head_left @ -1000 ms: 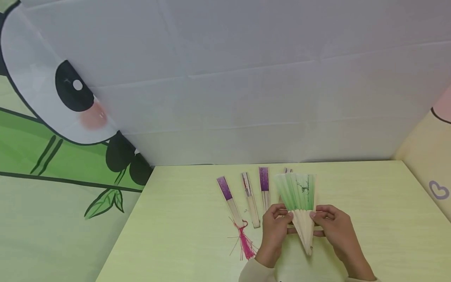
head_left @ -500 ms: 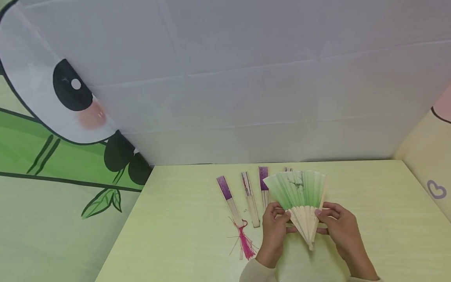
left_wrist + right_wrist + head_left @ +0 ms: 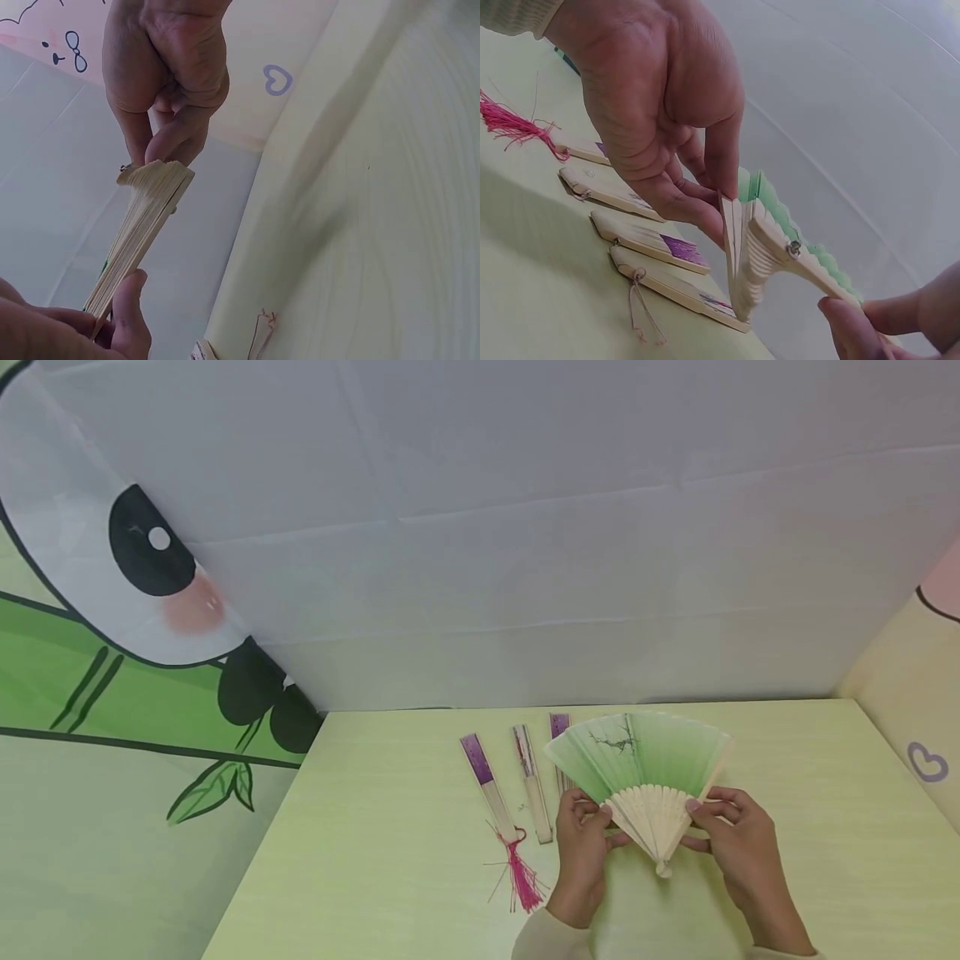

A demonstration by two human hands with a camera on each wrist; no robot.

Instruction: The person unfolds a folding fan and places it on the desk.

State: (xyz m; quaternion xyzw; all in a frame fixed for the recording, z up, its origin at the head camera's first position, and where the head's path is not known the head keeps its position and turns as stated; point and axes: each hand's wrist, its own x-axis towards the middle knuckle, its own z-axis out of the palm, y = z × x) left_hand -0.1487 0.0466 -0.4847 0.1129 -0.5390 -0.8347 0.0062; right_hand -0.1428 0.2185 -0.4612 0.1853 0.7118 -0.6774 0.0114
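The left hand (image 3: 583, 856) and right hand (image 3: 741, 852) pinch the green fan (image 3: 660, 760), seemingly mostly spread, while four fans (image 3: 649, 240) lie folded.

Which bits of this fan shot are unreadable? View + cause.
Head: lower end of the purple closed fan nearest the green fan, behind the left grip.
Head: the corded fan, apparently behind the green fan.
Left wrist: two pale pieces, cut off by the bottom edge.
Right wrist: dark green item, partly behind the left grip's wrist; too little shows to name.
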